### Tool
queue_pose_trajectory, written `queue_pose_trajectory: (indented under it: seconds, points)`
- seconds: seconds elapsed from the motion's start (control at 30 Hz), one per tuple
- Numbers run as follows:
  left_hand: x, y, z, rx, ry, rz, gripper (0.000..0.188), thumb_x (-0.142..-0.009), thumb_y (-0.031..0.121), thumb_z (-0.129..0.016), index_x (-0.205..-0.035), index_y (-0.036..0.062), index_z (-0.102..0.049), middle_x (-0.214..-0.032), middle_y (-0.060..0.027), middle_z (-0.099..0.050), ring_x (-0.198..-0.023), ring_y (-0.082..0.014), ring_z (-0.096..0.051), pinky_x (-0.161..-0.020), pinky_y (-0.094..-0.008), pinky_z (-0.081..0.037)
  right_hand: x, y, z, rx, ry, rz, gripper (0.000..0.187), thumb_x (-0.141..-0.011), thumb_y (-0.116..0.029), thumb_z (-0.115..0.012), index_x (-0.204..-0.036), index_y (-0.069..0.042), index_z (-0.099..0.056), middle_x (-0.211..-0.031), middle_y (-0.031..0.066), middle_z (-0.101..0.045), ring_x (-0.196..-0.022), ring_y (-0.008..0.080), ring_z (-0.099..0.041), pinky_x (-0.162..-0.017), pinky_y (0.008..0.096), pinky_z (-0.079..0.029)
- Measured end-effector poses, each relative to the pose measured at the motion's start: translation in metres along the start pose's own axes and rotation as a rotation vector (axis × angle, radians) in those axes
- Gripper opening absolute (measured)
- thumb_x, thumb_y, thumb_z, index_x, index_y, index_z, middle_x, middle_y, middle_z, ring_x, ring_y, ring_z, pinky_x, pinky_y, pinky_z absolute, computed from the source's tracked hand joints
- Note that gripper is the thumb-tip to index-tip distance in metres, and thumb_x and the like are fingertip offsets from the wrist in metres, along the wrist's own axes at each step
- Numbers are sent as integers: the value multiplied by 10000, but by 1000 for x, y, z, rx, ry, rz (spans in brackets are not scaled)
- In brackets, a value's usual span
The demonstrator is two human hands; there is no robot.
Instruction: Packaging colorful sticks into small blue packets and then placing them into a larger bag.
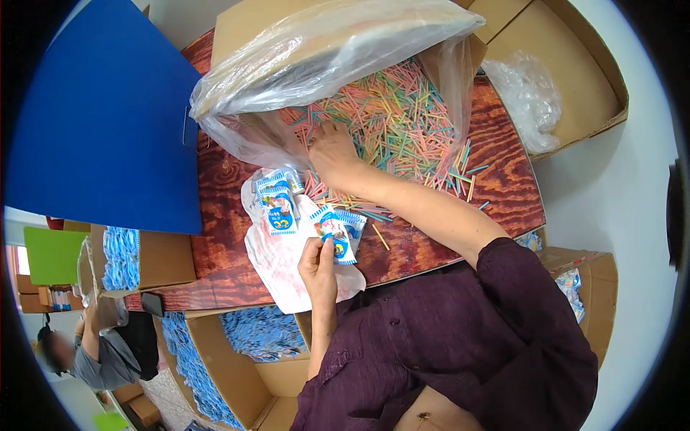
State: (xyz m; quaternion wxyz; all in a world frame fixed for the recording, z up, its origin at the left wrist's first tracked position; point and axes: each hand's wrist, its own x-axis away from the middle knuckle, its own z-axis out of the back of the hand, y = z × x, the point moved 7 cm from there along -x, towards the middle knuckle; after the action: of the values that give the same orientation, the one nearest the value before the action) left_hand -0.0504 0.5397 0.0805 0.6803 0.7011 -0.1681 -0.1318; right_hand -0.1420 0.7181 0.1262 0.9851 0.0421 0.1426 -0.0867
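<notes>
My left hand (318, 271) pinches the lower edge of a small blue-and-white packet (333, 233) between thumb and fingers. Another packet (352, 223) lies partly hidden behind it. My right hand (333, 154) reaches into a large heap of thin pastel sticks (395, 118), pink, green, orange and blue. Its fingers curl down at the heap's left side, and their tips are hidden. The heap spills from a clear plastic bag (330, 65) lining a tipped cardboard box. More packets (277, 205) rest on a white cloth (269, 262) to the left.
Loose sticks (467, 172) lie along the table's (507, 154) right side. A tall blue panel (108, 122) stands at the left. Cardboard boxes (230, 366) with blue-and-white packets sit below the table edge. An open box (568, 65) stands far right. Another person (108, 355) is at the lower left.
</notes>
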Motion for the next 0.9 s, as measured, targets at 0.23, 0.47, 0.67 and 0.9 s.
queue_pose_trajectory:
  seconds: [0.23, 0.47, 0.67, 0.9]
  points:
    - [0, 5, 5, 10, 20, -22, 115, -946, 89, -560, -882, 10, -613, -784, 39, -571, -699, -20, -463, -626, -180, -362, -7, 13, -17, 26, -71, -111, 274, -787, -256, -599, -933, -57, -718, -1050, 119, -631, -1073, 263, -502, -883, 421, -363]
    - [3, 4, 14, 63, 39, -24, 114, -944, 94, -566, -903, 5, -623, -811, 34, -590, -716, -22, -485, -639, -175, -378, -11, 70, 7, -381, -98, -252, 273, -920, -308, -489, -1033, -214, -719, -1022, 146, -647, -965, 315, -585, -849, 430, -450]
    - [-7, 13, -6, 116, 12, 33, 114, -941, 80, -571, -866, 2, -607, -770, 45, -538, -695, -25, -446, -636, -177, -366, 21, 132, -21, -1663, -313, -573, 281, -949, -276, -551, -764, -65, -560, -612, -3, -541, -532, 104, -538, -462, 251, -408]
    - [-45, 24, -58, 486, -2, 23, 127, -966, 105, -534, -1022, 17, -606, -919, 10, -608, -787, -55, -538, -711, -212, -424, 107, 85, -23, -2156, -542, -559, 213, -950, -276, -570, -889, -75, -535, -641, -39, -465, -463, 28, -362, -382, 183, -240]
